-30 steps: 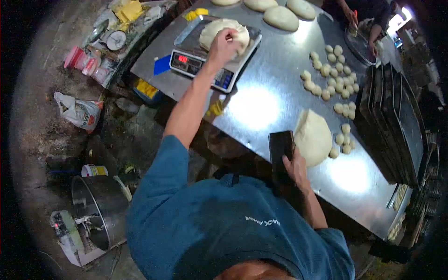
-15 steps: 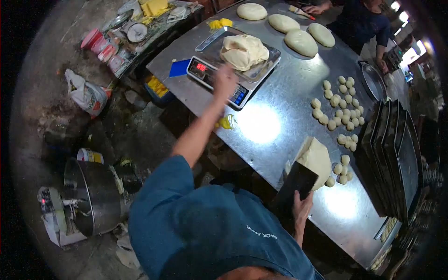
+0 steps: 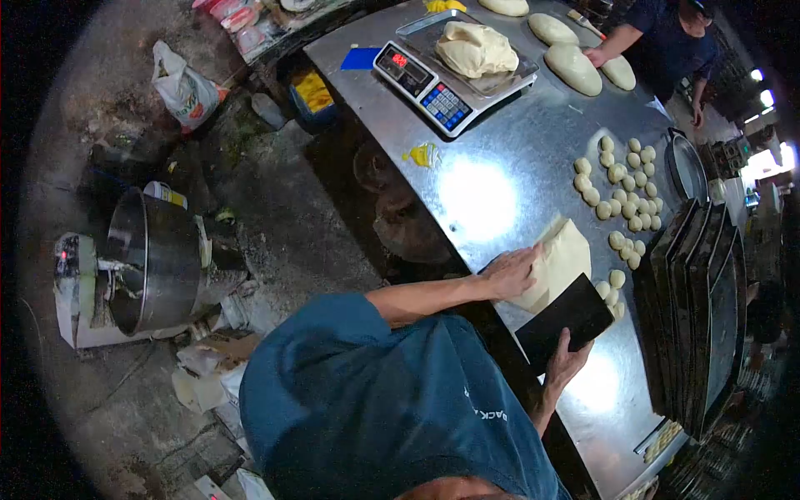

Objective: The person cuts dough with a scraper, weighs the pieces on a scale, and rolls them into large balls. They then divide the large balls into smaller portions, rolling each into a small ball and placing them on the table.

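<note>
My left hand (image 3: 510, 273) rests against the left side of a large pale dough block (image 3: 560, 260), its fingers stretched over the surface. In my right hand (image 3: 568, 362) is a dark flat scraper (image 3: 567, 323), held at the block's near side and covering part of it. Further up the table, a big dough lump (image 3: 477, 50) sits on a metal tray (image 3: 415, 30) on the digital scale (image 3: 427, 90). Small dough balls (image 3: 617, 173) lie in groups right of the block.
Dark stacked trays (image 3: 708, 308) stand at the table's right edge, near a round pan (image 3: 688, 167). Large flat dough rounds (image 3: 573, 70) lie at the far end, where a co-worker's hand (image 3: 597, 57) touches them. A metal mixing bowl (image 3: 158, 260) stands at left.
My left hand has moved from the scale to the dough block. The scraper has shifted along the block's near side. The co-worker's hand has reached the rounds, and the view has shifted.
</note>
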`<control>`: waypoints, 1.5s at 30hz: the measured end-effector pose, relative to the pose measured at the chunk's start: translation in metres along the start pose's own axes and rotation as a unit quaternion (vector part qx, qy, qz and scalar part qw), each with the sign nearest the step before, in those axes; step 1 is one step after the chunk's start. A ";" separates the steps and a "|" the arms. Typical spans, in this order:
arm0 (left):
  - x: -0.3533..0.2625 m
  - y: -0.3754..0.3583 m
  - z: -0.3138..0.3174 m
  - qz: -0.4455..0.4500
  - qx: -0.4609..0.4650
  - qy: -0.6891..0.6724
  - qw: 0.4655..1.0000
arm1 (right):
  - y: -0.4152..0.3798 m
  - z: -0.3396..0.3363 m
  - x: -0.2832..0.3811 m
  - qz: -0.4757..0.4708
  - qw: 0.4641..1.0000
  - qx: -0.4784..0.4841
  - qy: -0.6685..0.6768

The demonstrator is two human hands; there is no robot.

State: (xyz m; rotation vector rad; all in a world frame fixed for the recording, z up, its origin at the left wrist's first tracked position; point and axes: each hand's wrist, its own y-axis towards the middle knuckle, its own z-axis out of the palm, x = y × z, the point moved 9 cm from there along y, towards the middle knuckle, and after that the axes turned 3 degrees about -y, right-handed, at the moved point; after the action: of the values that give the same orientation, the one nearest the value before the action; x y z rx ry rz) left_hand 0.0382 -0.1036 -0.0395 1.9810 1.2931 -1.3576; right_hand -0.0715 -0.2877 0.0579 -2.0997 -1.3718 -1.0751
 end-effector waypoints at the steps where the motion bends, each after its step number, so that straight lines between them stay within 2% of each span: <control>1: -0.001 -0.002 -0.006 0.005 -0.025 -0.066 0.998 | 0.000 0.000 -0.002 -0.016 1.000 0.000 0.010; 3: 0.001 0.003 0.004 -0.007 -0.029 -0.038 0.999 | -0.003 -0.001 -0.002 -0.031 0.999 -0.001 0.022; 5: 0.001 0.007 0.011 0.000 -0.040 0.099 0.994 | 0.002 0.007 0.006 -0.024 0.994 0.032 0.103; 9: -0.003 0.016 -0.003 -0.006 -0.051 0.084 0.995 | 0.016 0.006 0.012 -0.008 0.993 0.026 0.113; 11: 0.000 0.021 -0.006 -0.036 -0.045 0.004 0.998 | 0.026 0.006 0.021 0.001 0.993 0.015 0.113; 12: 0.017 0.039 0.010 0.042 -0.115 0.049 0.991 | 0.034 0.011 0.017 0.007 0.994 0.013 0.112; 14: 0.020 0.046 0.006 0.059 -0.085 0.038 0.994 | 0.055 0.018 0.021 -0.057 0.995 -0.008 0.083; 15: 0.018 0.050 0.006 0.077 -0.056 0.024 0.995 | 0.059 0.023 0.054 -0.083 0.996 -0.008 0.037; 16: 0.027 0.047 0.002 0.011 -0.035 -0.146 0.989 | 0.080 0.037 0.034 -0.090 0.995 0.037 -0.013; 17: 0.043 0.051 0.011 0.005 -0.023 -0.138 0.990 | 0.095 0.046 0.027 -0.131 0.990 0.020 0.056; 18: 0.040 0.041 0.001 -0.015 -0.005 -0.211 0.977 | 0.099 0.048 0.048 -0.126 0.991 0.006 -0.038; 19: 0.033 0.036 -0.018 0.036 -0.050 -0.146 0.987 | 0.106 0.051 0.047 -0.095 0.988 0.007 -0.121; 20: 0.026 0.034 -0.032 0.038 -0.067 -0.096 0.992 | 0.115 0.062 0.050 -0.053 0.995 0.065 -0.045; 21: 0.020 0.034 -0.042 0.091 -0.104 0.009 0.990 | 0.124 0.069 0.055 -0.102 0.988 0.022 -0.117; 23: 0.013 0.032 -0.061 0.065 -0.071 -0.021 0.995 | 0.128 0.094 0.052 -0.099 0.984 0.083 -0.122; 26: 0.009 0.030 -0.091 0.068 -0.073 -0.036 0.994 | 0.102 0.126 0.027 -0.061 0.965 0.192 -0.166; 28: 0.018 0.030 -0.106 -0.039 -0.035 -0.112 0.992 | 0.060 0.142 0.014 -0.049 0.941 0.281 -0.182; 29: 0.015 0.030 -0.131 -0.045 -0.080 -0.155 0.984 | 0.038 0.151 0.008 -0.059 0.918 0.334 -0.207; 31: 0.003 0.050 -0.203 0.027 -0.178 -0.228 0.957 | 0.001 0.165 0.000 -0.021 0.911 0.395 -0.114; 32: -0.010 0.062 -0.242 0.079 -0.198 -0.146 0.966 | 0.004 0.148 0.040 0.002 0.937 0.347 -0.032; 33: -0.027 0.074 -0.279 0.106 -0.217 -0.091 0.966 | 0.008 0.150 0.010 0.034 0.954 0.292 0.059; 35: -0.041 0.114 -0.343 0.206 -0.278 0.065 0.936 | 0.027 0.128 0.032 0.101 0.960 0.247 0.087; 37: -0.028 0.159 -0.396 0.132 -0.250 -0.012 0.959 | 0.042 0.108 0.046 0.104 0.972 0.206 0.045; 38: -0.029 0.164 -0.421 0.075 -0.266 0.012 0.961 | 0.045 0.105 0.048 0.094 0.974 0.200 0.048; 39: -0.015 0.195 -0.451 0.148 -0.275 0.088 0.946 | 0.048 0.099 0.047 0.088 0.979 0.182 0.039; 40: 0.012 0.222 -0.478 0.161 -0.263 0.147 0.940 | 0.048 0.094 0.046 0.084 0.982 0.165 0.029; 42: 0.040 0.213 -0.513 0.018 -0.282 0.202 0.938 | 0.042 0.093 0.040 0.055 0.987 0.152 0.019; 43: 0.037 0.202 -0.515 0.020 -0.289 0.201 0.936 | 0.037 0.093 0.040 0.034 0.989 0.145 0.008; 45: 0.040 0.156 -0.531 -0.109 -0.436 0.402 0.798 | 0.022 0.091 0.044 0.066 0.986 0.152 0.031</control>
State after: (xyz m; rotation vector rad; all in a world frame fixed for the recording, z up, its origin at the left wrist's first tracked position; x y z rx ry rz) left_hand 0.4431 0.2342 0.1349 1.7082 2.0394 0.2108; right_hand -0.0075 -0.2088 0.0378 -1.8875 -1.2594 -0.8137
